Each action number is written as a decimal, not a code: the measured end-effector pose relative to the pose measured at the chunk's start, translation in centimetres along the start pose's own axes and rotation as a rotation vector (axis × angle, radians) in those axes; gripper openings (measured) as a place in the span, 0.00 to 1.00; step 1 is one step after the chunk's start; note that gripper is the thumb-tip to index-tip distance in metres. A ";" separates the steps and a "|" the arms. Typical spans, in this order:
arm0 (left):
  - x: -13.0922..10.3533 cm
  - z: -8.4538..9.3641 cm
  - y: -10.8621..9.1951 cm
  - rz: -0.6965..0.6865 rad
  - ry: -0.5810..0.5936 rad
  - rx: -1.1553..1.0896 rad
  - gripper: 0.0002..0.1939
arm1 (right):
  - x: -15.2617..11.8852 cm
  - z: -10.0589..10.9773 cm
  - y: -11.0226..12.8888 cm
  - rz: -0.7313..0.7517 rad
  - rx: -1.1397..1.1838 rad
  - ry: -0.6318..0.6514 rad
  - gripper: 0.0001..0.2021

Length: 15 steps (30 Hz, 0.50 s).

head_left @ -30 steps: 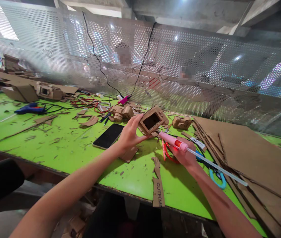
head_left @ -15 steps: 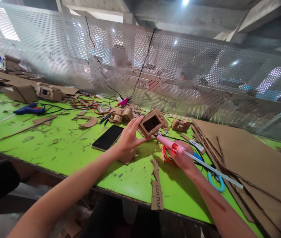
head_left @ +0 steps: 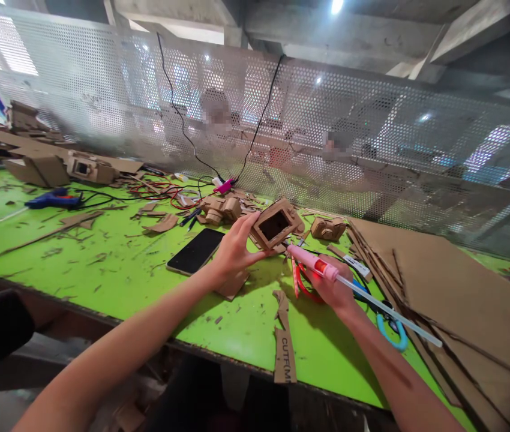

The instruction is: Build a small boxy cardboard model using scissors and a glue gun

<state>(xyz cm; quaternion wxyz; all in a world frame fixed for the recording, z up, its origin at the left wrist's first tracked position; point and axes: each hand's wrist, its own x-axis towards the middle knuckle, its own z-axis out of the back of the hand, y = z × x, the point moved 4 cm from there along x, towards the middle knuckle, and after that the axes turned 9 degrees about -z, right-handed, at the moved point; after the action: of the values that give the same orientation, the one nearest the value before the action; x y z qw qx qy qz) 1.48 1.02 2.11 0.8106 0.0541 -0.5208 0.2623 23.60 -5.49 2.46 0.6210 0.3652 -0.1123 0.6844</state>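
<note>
My left hand [head_left: 236, 247] grips a cardboard camera model [head_left: 277, 226] by its left side and lower edge, tilted, with the dark rectangular opening facing me. In my right hand [head_left: 333, 285] is a pink hot glue gun [head_left: 312, 261], a long clear glue stick [head_left: 390, 311] sticking out of its back end. The gun's nozzle is close by the lower right edge of the model; whether it touches, I cannot tell. Below my left hand lies a small cardboard piece [head_left: 233, 285]. A black phone [head_left: 195, 251] rests on the table left of that hand.
Two more cardboard cameras, one [head_left: 219, 209] behind my left hand and one [head_left: 327, 228] to the right, stand on the green table [head_left: 147, 300]. Teal-handled scissors [head_left: 392, 333] and large cardboard sheets [head_left: 457, 282] lie right. A blue glue gun [head_left: 53, 198] and scraps lie left; a perforated screen [head_left: 372, 132] rises behind.
The glue gun's nozzle has shifted very slightly to the right along the model's lower edge. Both hands keep their holds, and the model stays almost in place.
</note>
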 end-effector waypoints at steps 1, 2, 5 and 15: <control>0.0 0.0 0.0 -0.001 -0.002 -0.002 0.45 | 0.0 0.0 -0.1 -0.015 -0.014 0.008 0.12; 0.0 0.0 0.0 -0.003 -0.006 -0.005 0.45 | 0.0 0.0 -0.2 -0.029 -0.027 0.017 0.12; 0.0 0.0 0.0 -0.008 -0.012 -0.015 0.45 | 0.0 -0.1 -0.5 -0.053 -0.039 0.024 0.12; -0.1 0.0 0.0 -0.011 0.018 -0.009 0.44 | -0.1 -0.5 -1.4 -0.105 0.000 -0.047 0.09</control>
<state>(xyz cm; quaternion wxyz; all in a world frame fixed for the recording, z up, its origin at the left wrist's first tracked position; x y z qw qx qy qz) 1.51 0.98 2.06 0.8170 0.0512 -0.5141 0.2560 24.75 -5.04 1.62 0.6533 0.3864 -0.1073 0.6421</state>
